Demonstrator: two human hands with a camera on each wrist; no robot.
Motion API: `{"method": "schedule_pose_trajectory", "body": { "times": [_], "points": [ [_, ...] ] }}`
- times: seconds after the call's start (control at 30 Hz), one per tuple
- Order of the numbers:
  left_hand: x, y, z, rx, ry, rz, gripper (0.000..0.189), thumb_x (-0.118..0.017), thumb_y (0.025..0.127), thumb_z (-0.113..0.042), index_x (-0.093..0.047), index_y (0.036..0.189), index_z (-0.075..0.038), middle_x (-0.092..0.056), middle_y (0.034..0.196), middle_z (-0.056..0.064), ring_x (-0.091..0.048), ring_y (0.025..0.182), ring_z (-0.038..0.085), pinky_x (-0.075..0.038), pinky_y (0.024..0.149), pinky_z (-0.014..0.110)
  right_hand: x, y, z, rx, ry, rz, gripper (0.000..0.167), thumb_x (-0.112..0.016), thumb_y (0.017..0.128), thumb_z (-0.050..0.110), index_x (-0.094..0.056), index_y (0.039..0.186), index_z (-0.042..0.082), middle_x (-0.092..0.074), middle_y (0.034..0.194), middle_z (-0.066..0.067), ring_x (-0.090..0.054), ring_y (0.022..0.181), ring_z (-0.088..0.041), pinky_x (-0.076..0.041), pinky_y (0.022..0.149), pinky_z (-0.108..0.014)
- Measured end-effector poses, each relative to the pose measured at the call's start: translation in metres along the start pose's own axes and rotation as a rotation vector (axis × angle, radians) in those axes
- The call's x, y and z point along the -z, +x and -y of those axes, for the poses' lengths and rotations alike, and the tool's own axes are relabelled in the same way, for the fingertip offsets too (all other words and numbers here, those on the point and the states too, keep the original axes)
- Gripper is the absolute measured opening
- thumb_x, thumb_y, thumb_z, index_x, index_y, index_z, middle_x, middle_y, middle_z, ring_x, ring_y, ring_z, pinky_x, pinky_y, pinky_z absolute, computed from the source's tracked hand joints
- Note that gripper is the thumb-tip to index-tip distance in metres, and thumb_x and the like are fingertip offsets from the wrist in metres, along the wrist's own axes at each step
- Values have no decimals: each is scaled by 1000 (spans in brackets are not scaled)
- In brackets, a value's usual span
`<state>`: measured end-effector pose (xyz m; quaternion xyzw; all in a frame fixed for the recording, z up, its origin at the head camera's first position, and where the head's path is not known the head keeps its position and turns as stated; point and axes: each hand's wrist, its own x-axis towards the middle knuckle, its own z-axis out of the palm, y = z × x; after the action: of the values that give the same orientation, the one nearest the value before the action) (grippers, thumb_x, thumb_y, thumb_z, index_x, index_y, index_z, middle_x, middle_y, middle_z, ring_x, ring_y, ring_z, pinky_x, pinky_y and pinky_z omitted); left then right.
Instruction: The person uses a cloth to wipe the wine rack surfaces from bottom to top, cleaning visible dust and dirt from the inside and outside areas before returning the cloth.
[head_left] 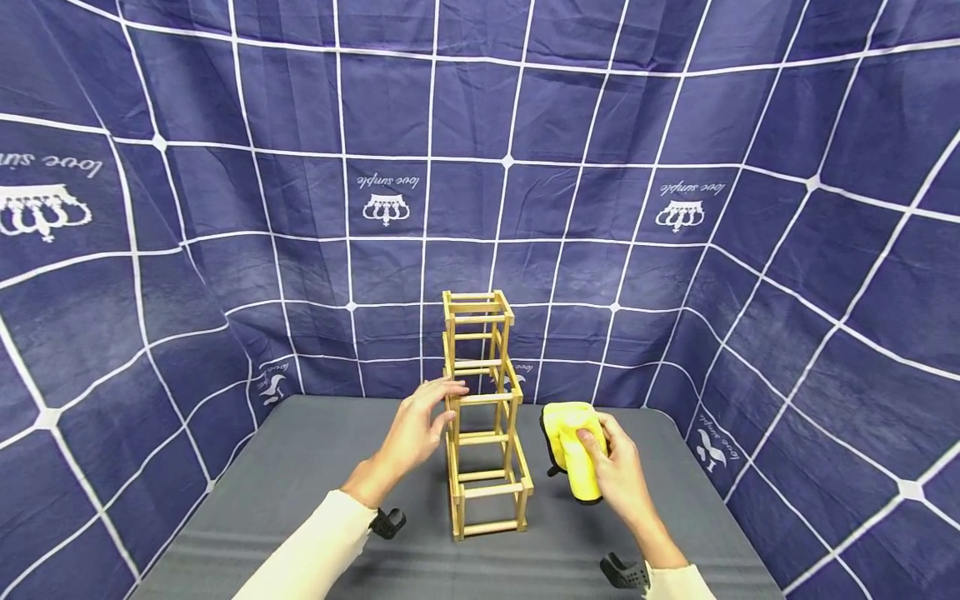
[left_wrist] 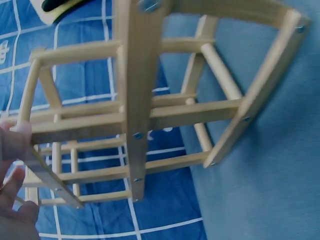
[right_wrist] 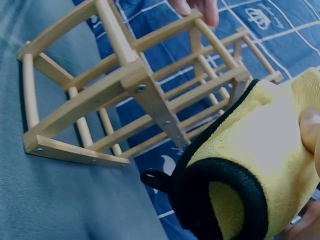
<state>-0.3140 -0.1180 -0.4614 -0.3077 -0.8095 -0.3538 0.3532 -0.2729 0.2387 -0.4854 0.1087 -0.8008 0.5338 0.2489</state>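
Note:
A stepped wooden rack (head_left: 491, 490) of light bars, held together with screws, stands upright in the middle of the grey surface. My left hand (head_left: 420, 421) is at its left side, fingertips touching the middle tier; in the left wrist view its fingers (left_wrist: 12, 145) lie against a bar, not curled round it. To the right of the rack, my right hand (head_left: 617, 462) grips a folded yellow cloth (head_left: 573, 450) with black edging, thumb on top. The right wrist view shows the cloth's black hanging loop (right_wrist: 156, 180) close beside the rack but apart from the lower bars.
The grey covered surface (head_left: 300, 475) spreads around the rack. A blue curtain (head_left: 300, 200) with white grid lines encloses the back and both sides, close behind the rack. Black straps (head_left: 388, 523) sit on both wrists.

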Motion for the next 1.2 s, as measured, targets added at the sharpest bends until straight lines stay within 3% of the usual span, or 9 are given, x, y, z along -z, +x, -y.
{"method": "schedule_pose_trajectory", "body": {
  "times": [0.1, 0.17, 0.3, 0.4, 0.6, 0.73, 0.87, 1.03, 1.2],
  "points": [
    [1, -18, -3, -67, 5, -57, 45, -96, 87, 7, -83, 127, -7, -80, 139, 18, -75, 134, 43, -62, 114, 59, -5, -5, -2, 47, -53, -2, 30, -84, 106, 8, -77, 135, 6, -83, 108, -14, -70, 85, 0, -61, 76, -21],
    [3, -30, -5, -116, -21, -51, 39, -99, 86, 2, -84, 120, -11, -80, 130, 13, -77, 125, 34, -64, 108, 51, -9, -8, -2, 103, -107, -16, 32, -87, 103, 6, -78, 133, 9, -83, 104, -10, -68, 83, -1, -59, 75, -21],
    [6, -53, -4, -230, -95, 101, 30, -102, 87, -9, -85, 110, -19, -80, 118, -1, -76, 113, 19, -65, 100, 34, -16, -12, 1, 278, -222, -55, 37, -92, 96, 3, -80, 130, 11, -84, 105, -5, -69, 87, -5, -56, 78, -20],
    [5, -65, -1, -272, -111, 206, 27, -103, 88, -15, -87, 108, -22, -82, 115, -5, -77, 111, 14, -65, 99, 29, -24, -18, 3, 423, -259, -55, 41, -94, 92, -1, -81, 129, 10, -85, 111, -6, -75, 92, -12, -57, 85, -19],
    [-1, -74, 7, -307, -144, 199, 24, -103, 87, -9, -91, 105, -20, -86, 108, -5, -78, 104, 17, -66, 96, 27, -44, -34, 0, 668, -209, 54, 45, -94, 91, 0, -80, 132, 10, -83, 117, -4, -76, 102, -20, -59, 94, -20],
    [-1, -73, 10, -284, -151, 207, 22, -102, 86, -6, -93, 104, -16, -86, 107, -4, -80, 102, 19, -67, 94, 25, -55, -43, -3, 776, -183, 151, 39, -91, 98, 10, -79, 135, 11, -84, 123, -1, -77, 109, -20, -59, 103, -22],
    [-3, -72, 14, -234, -164, 234, 22, -100, 88, -4, -93, 106, -13, -87, 110, 0, -82, 102, 21, -68, 94, 23, -65, -48, -3, 842, -205, 192, 46, -95, 91, 7, -80, 134, 13, -85, 125, 2, -80, 112, -20, -62, 106, -27],
    [-2, -67, 20, -172, -203, 280, 24, -97, 90, 1, -93, 111, -11, -89, 114, 4, -87, 104, 24, -70, 97, 23, -80, -53, -7, 840, -233, 185, 55, -98, 80, 0, -82, 130, 14, -85, 122, 3, -82, 109, -19, -65, 101, -30],
    [2, -61, 22, -102, -222, 354, 24, -93, 94, 1, -93, 114, -12, -90, 119, 3, -89, 110, 26, -72, 101, 32, -96, -60, -13, 842, -250, 145, 58, -101, 74, 2, -84, 128, 16, -86, 119, 5, -81, 104, -15, -65, 93, -30]
  ]
}}
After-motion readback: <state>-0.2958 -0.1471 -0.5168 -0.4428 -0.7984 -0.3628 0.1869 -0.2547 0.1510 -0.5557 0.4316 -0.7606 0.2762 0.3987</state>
